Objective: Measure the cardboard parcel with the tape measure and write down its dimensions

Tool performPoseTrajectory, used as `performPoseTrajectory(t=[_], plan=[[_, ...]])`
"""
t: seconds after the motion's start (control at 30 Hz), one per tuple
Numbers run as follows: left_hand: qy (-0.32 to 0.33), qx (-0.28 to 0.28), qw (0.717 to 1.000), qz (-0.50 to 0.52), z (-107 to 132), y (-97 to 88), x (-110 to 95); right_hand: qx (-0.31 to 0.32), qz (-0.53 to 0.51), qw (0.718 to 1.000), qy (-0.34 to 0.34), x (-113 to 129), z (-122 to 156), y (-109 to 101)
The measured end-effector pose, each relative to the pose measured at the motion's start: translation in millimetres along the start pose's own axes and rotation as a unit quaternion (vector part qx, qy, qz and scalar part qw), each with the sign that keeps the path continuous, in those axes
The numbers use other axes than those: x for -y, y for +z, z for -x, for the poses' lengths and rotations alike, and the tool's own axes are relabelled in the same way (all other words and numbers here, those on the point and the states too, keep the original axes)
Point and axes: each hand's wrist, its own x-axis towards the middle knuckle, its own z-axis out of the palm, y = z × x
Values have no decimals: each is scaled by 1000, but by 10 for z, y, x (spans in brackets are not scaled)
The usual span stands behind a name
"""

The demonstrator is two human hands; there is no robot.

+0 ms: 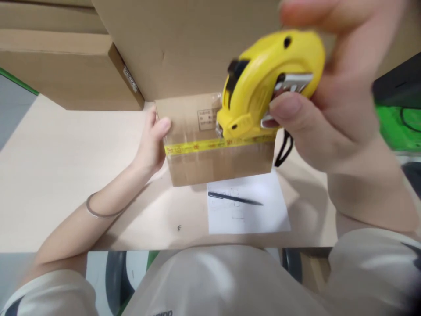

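My left hand [151, 142] grips the left end of a small cardboard box [220, 164], thumb on its top and fingers at its side. Yellow tape with red print [197, 147] runs along the box's edge. Close to the camera, my right hand [315, 105] is closed around a yellow tape measure [272, 83], its thumb over the metal clip. The tape measure hides part of the box's right side, and a black wrist strap [284, 149] dangles from it. I cannot make out any blade drawn out of its mouth.
A sheet of white paper [250, 221] with drawn lines lies in front of the box, a black pen [235, 199] across it. Larger cardboard boxes [59, 74] stand at the back left of the table [49, 175]. A dark object [399, 83] and a green surface are at right.
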Motion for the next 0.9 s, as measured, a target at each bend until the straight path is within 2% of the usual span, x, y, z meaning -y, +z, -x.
performPoseTrajectory(t=[0.1, 0.17, 0.23, 0.3, 0.4, 0.47, 0.5, 0.57, 0.67, 0.77, 0.83, 0.9], plan=[[-108, 22, 993, 47, 35, 77, -79, 34, -3, 996, -79, -173, 95, 172], [-146, 27, 988, 40, 60, 83, -58, 90, 14, 993, -75, -296, 99, 322], [-182, 22, 983, 22, 67, 54, 13, 101, 87, 988, -71, -404, 73, 452], [-209, 31, 977, 12, 52, 3, 103, 77, 180, 978, -77, -470, 53, 529], [-214, 51, 976, -8, 1, -68, 209, 0, 271, 958, -93, -461, 133, 506], [-194, 54, 979, -31, -32, -87, 241, -24, 286, 949, -130, -408, 312, 422], [-185, 53, 981, -39, -43, -86, 244, -15, 284, 946, -158, -383, 442, 379], [-184, 41, 981, -39, -51, -62, 226, 47, 288, 936, -197, -365, 754, 331], [-213, 2, 977, -9, -35, -1, 167, 113, 369, 906, -172, -466, 1220, 420], [-216, 1, 976, 12, -16, 50, 120, 92, 438, 881, -155, -668, 1499, 613], [-202, 16, 979, 18, -11, 65, 108, 80, 433, 881, -172, -782, 1570, 685], [-194, 26, 980, 20, -10, 66, 105, 69, 415, 889, -179, -845, 1603, 663]])
